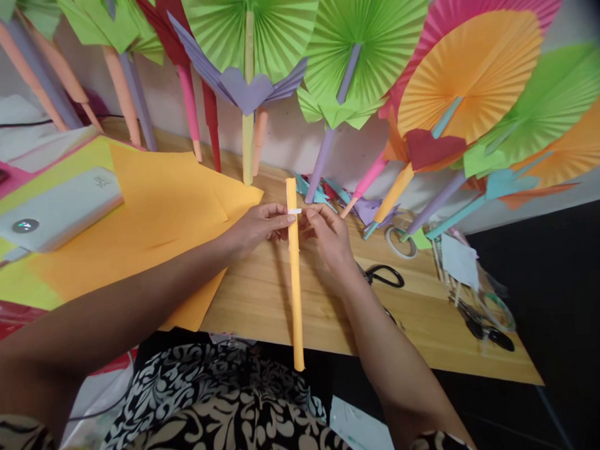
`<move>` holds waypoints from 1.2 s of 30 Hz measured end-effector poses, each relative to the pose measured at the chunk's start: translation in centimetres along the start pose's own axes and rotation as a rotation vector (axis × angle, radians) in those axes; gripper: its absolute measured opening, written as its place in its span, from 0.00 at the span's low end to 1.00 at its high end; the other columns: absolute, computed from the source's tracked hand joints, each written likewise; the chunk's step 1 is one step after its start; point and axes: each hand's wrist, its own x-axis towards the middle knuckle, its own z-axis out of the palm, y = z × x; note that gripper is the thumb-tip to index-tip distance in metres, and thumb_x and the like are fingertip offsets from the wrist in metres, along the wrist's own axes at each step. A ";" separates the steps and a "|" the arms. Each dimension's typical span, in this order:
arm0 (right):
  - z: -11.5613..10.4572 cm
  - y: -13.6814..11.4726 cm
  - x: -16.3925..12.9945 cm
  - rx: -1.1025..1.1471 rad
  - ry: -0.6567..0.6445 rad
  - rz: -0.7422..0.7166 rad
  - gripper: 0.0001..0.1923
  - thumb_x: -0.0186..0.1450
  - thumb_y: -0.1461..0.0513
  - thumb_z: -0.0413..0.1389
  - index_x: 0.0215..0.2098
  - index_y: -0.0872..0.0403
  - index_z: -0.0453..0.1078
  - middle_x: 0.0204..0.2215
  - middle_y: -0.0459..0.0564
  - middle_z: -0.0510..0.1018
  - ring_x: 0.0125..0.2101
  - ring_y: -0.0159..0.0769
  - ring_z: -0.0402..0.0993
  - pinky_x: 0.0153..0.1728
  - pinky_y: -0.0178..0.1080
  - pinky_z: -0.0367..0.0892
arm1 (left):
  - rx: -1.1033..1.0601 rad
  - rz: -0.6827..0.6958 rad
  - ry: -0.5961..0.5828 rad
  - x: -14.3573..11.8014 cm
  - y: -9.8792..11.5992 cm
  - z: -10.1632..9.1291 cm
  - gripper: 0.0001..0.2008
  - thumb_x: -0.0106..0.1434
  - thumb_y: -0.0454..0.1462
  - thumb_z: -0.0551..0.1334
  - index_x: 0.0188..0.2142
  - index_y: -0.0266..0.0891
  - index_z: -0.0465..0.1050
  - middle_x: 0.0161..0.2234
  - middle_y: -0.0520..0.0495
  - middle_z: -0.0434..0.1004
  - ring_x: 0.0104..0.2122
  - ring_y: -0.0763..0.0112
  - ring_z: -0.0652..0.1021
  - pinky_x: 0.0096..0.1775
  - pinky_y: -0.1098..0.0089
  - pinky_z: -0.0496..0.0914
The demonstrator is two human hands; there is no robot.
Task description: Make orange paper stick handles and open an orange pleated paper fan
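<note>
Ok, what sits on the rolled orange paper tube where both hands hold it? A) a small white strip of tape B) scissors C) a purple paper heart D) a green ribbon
A: a small white strip of tape crosses the orange paper tube between the left hand and right hand.

a paper-craft workspace: pleated paper fans [362,43] line the wall.

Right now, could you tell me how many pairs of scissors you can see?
2: one pair of scissors on the wooden table beside the right hand, another near the table's right edge. More may be hidden.
</note>
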 end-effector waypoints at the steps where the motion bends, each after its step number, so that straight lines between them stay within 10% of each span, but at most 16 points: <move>1: 0.0 0.0 -0.1 0.004 0.000 0.005 0.12 0.66 0.51 0.57 0.31 0.50 0.70 0.28 0.46 0.75 0.30 0.35 0.72 0.29 0.38 0.66 | 0.000 -0.014 -0.007 -0.1 0.1 0.1 0.09 0.61 0.38 0.69 0.33 0.37 0.71 0.26 0.52 0.74 0.24 0.76 0.73 0.29 0.71 0.67; 11: -0.1 0.3 0.1 -0.051 0.021 0.014 0.10 0.63 0.56 0.60 0.26 0.49 0.68 0.22 0.42 0.67 0.23 0.31 0.62 0.24 0.36 0.59 | 0.039 -0.048 -0.110 -0.4 -0.3 0.6 0.10 0.62 0.38 0.69 0.33 0.37 0.69 0.22 0.53 0.76 0.20 0.77 0.75 0.26 0.73 0.67; 22: 0.4 -1.0 -1.1 -0.106 -0.009 -0.177 0.10 0.66 0.52 0.60 0.38 0.48 0.75 0.30 0.45 0.77 0.30 0.35 0.73 0.34 0.41 0.69 | -0.013 -0.006 -0.110 -0.6 1.2 0.8 0.08 0.64 0.36 0.68 0.36 0.37 0.69 0.23 0.52 0.76 0.21 0.76 0.76 0.27 0.73 0.69; 29: 0.0 -0.5 -0.6 -0.097 0.218 -0.228 0.11 0.69 0.50 0.56 0.43 0.46 0.72 0.31 0.45 0.77 0.30 0.36 0.74 0.34 0.41 0.69 | -0.064 -0.005 -0.111 -0.4 0.8 -0.1 0.05 0.65 0.35 0.65 0.37 0.36 0.69 0.31 0.47 0.81 0.25 0.76 0.77 0.29 0.72 0.70; 36: 0.3 -0.2 -0.1 -0.010 0.011 -0.023 0.16 0.64 0.51 0.60 0.49 0.46 0.71 0.29 0.44 0.74 0.27 0.35 0.70 0.28 0.40 0.66 | -0.080 0.053 -0.106 -0.1 0.2 -0.4 0.09 0.62 0.39 0.69 0.40 0.37 0.75 0.28 0.51 0.76 0.26 0.76 0.75 0.29 0.73 0.67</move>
